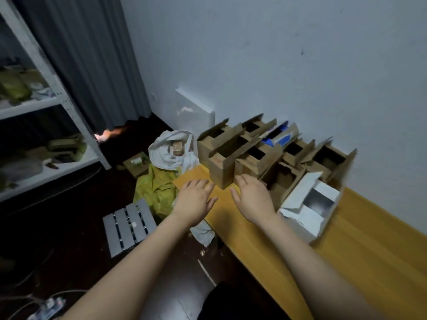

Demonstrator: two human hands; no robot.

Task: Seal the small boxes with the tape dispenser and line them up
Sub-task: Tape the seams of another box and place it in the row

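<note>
Cardboard box [220, 173] stands just beyond, between left grip [195, 200] and right grip [254, 198].

Grey curtain [92, 61], white shelf rack [27, 107], slatted stool [127, 225]

Both forearms outstretched, left grip [196, 199] and right grip [253, 199] flat, fingers relaxed.

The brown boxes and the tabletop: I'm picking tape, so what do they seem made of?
Brown boxes: likely plain cardboard, matte, with thin bent flaps. Tabletop: smooth yellow wood or wood-look laminate, faint plank lines; I cannot tell which.
</note>
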